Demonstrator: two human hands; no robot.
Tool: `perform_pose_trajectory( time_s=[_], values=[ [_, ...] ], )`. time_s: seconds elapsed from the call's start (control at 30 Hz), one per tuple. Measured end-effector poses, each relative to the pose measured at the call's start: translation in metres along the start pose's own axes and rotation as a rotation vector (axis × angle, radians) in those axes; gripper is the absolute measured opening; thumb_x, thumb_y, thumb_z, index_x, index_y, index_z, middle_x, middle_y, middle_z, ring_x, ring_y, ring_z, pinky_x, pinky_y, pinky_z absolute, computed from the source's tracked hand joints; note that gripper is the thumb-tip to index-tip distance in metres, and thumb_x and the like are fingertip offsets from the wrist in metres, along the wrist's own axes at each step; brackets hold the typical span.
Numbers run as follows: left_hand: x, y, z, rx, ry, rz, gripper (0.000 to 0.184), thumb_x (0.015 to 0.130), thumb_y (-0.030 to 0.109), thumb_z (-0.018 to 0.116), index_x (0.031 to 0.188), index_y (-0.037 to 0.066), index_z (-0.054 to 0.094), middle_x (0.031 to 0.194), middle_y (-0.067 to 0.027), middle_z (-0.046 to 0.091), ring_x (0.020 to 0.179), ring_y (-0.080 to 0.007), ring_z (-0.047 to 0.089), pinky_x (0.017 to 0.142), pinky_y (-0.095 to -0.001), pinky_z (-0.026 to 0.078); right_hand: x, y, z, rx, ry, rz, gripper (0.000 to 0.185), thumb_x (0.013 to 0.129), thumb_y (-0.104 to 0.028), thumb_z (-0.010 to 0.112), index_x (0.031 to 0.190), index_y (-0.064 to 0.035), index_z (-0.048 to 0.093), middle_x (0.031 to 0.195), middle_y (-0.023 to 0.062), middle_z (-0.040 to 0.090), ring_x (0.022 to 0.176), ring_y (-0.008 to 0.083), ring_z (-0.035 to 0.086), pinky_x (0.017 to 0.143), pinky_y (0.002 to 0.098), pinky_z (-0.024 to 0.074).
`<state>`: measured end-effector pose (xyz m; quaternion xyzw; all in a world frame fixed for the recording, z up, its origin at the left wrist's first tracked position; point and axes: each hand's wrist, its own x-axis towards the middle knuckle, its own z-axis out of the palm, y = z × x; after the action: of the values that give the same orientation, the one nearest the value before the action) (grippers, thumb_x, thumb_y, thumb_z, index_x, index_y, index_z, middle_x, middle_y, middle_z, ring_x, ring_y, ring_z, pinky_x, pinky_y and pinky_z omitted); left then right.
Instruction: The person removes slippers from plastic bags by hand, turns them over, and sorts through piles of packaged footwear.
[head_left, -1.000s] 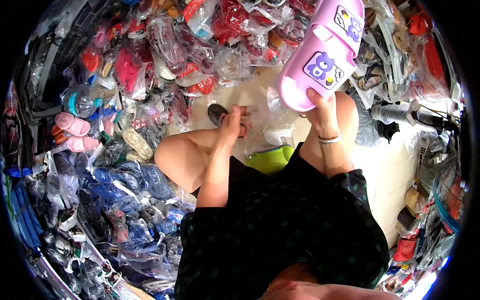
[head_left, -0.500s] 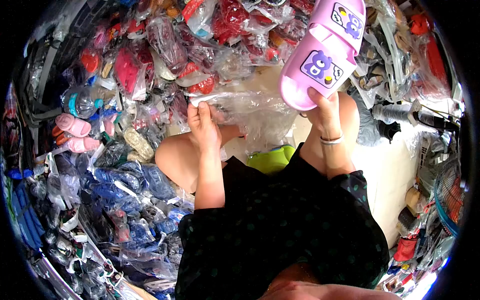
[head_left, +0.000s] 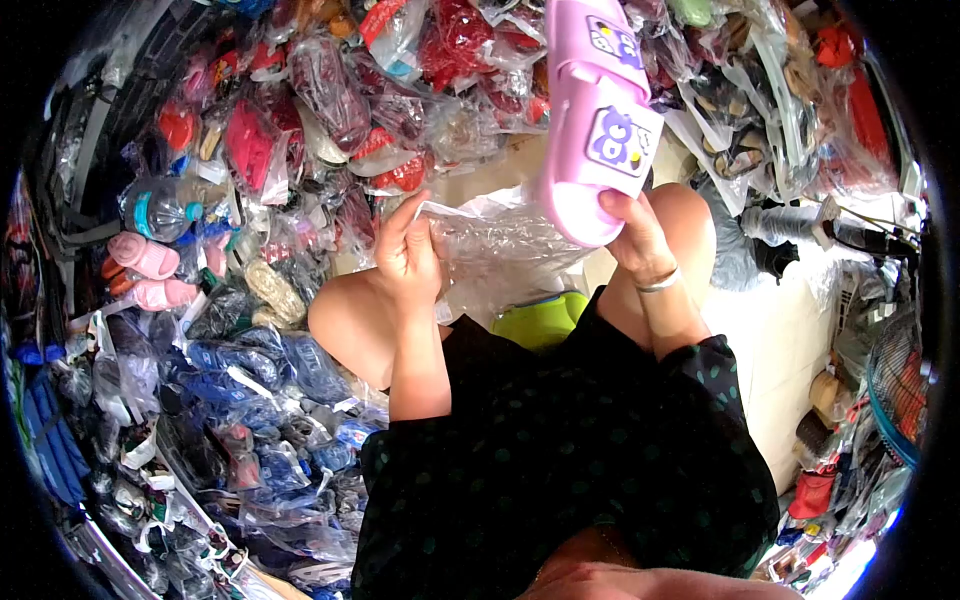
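Note:
My right hand [head_left: 640,238] grips the toe end of a pair of pink slippers [head_left: 582,205] with purple cartoon patches, one above the other, thumb on top. My left hand [head_left: 408,250] pinches the edge of a clear plastic bag [head_left: 500,240], which spreads across to the slippers. The bag's far end lies beside or behind the toe of the lower slipper; whether they overlap is hard to tell. Below the bag, between my legs, is a bright green item [head_left: 540,320].
Bagged red shoes [head_left: 400,165] are piled ahead, and bagged blue shoes [head_left: 270,370] at the left. A plastic bottle [head_left: 160,212] and pink slippers [head_left: 145,257] lie at the left. At the right are a grey bag [head_left: 728,250] and a blue-rimmed fan [head_left: 895,390].
My left hand has come up from near my foot and taken hold of the clear bag, which is now spread out. The slippers have moved left and stand more upright.

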<state>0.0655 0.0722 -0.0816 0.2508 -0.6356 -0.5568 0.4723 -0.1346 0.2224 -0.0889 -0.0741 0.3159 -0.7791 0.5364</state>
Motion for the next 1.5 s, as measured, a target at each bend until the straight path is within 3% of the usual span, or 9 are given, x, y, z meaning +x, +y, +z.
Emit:
perform_pose_trajectory(
  time_s=[0.2, 0.3, 0.47, 0.67, 0.83, 0.9, 1.13, 1.37, 1.5],
  values=[
    [0.005, -0.008, -0.011, -0.211, 0.309, -0.299, 0.031, 0.092, 0.023, 0.047, 0.117, 0.004, 0.050, 0.078, 0.0009, 0.054, 0.066, -0.0066, 0.050, 0.059, -0.0214, 0.046, 0.008, 0.004, 0.000, -0.141, 0.066, -0.119, 0.046, 0.076, -0.004, 0.063, 0.118, 0.0016, 0.045, 0.112, 0.0085, 0.055, 0.102, 0.0187, 0.055, 0.090, 0.0322, 0.0441],
    [-0.014, -0.038, -0.033, -0.476, -0.017, -0.436, 0.077, 0.078, 0.047, 0.061, 0.136, 0.012, 0.025, 0.106, -0.0081, 0.055, 0.093, -0.0157, 0.055, 0.074, -0.0311, 0.050, 0.008, 0.000, -0.006, -0.082, 0.119, -0.170, 0.046, 0.074, -0.005, 0.066, 0.116, -0.0012, 0.048, 0.109, 0.0055, 0.057, 0.099, 0.0160, 0.055, 0.088, 0.0286, 0.0441],
    [-0.043, -0.052, -0.004, -0.238, -0.508, -0.481, 0.080, 0.076, 0.027, 0.069, 0.137, 0.013, 0.021, 0.115, -0.0109, 0.052, 0.102, -0.0206, 0.054, 0.072, -0.0377, 0.051, 0.005, -0.007, -0.005, -0.093, 0.219, -0.205, 0.044, 0.075, -0.004, 0.063, 0.116, -0.0009, 0.047, 0.108, 0.0052, 0.056, 0.099, 0.0153, 0.054, 0.089, 0.0279, 0.0444],
    [-0.044, -0.058, -0.001, -0.862, 0.029, -0.645, 0.068, 0.082, 0.001, 0.055, 0.138, 0.014, 0.019, 0.099, -0.0078, 0.057, 0.096, -0.0204, 0.057, 0.082, -0.0375, 0.047, 0.009, -0.007, -0.011, -0.051, 0.241, -0.311, 0.044, 0.076, -0.004, 0.061, 0.117, 0.0005, 0.045, 0.110, 0.0059, 0.055, 0.100, 0.0154, 0.054, 0.090, 0.0275, 0.0437],
    [-0.044, -0.044, -0.002, -0.629, -0.396, -0.817, 0.055, 0.085, 0.004, 0.054, 0.134, 0.012, 0.030, 0.099, -0.0056, 0.057, 0.098, -0.0184, 0.055, 0.085, -0.0367, 0.046, 0.008, -0.012, -0.001, -0.100, 0.307, -0.380, 0.045, 0.076, -0.004, 0.061, 0.118, 0.0005, 0.045, 0.110, 0.0064, 0.055, 0.102, 0.0163, 0.052, 0.090, 0.0283, 0.0427],
    [-0.062, -0.067, -0.006, 0.020, -0.981, -0.546, 0.041, 0.085, 0.007, 0.056, 0.124, 0.007, 0.045, 0.095, -0.0035, 0.058, 0.095, -0.0131, 0.054, 0.082, -0.0287, 0.044, 0.006, -0.015, -0.001, -0.073, 0.391, -0.377, 0.047, 0.075, -0.005, 0.062, 0.118, 0.0015, 0.045, 0.110, 0.0070, 0.054, 0.101, 0.0182, 0.053, 0.091, 0.0300, 0.0426],
    [-0.072, -0.085, -0.050, -0.375, -0.394, -0.814, 0.015, 0.087, 0.014, 0.057, 0.098, 0.005, 0.053, 0.085, 0.0013, 0.057, 0.079, -0.0072, 0.054, 0.069, -0.0203, 0.042, 0.005, -0.030, 0.005, 0.114, 0.545, -0.570, 0.045, 0.076, 0.008, 0.057, 0.116, 0.0145, 0.038, 0.114, 0.0176, 0.051, 0.104, 0.0267, 0.053, 0.095, 0.0374, 0.0434],
    [-0.057, -0.046, -0.080, -0.163, -0.868, -0.862, 0.037, 0.083, 0.014, 0.060, 0.116, 0.005, 0.047, 0.091, -0.0025, 0.058, 0.080, -0.0108, 0.057, 0.068, -0.0224, 0.045, 0.004, -0.034, 0.008, 0.138, 0.525, -0.574, 0.045, 0.075, 0.005, 0.058, 0.117, 0.0016, 0.045, 0.111, 0.0094, 0.053, 0.102, 0.0201, 0.053, 0.094, 0.0300, 0.0429],
    [-0.059, -0.038, -0.103, -0.127, -0.438, -0.788, 0.028, 0.085, 0.011, 0.056, 0.112, 0.006, 0.050, 0.099, -0.0065, 0.056, 0.087, -0.0142, 0.057, 0.072, -0.0285, 0.048, 0.005, -0.032, 0.001, 0.160, 0.526, -0.566, 0.044, 0.075, 0.007, 0.058, 0.117, 0.0015, 0.046, 0.112, 0.0098, 0.052, 0.103, 0.0202, 0.052, 0.093, 0.0287, 0.0438]
  ],
)
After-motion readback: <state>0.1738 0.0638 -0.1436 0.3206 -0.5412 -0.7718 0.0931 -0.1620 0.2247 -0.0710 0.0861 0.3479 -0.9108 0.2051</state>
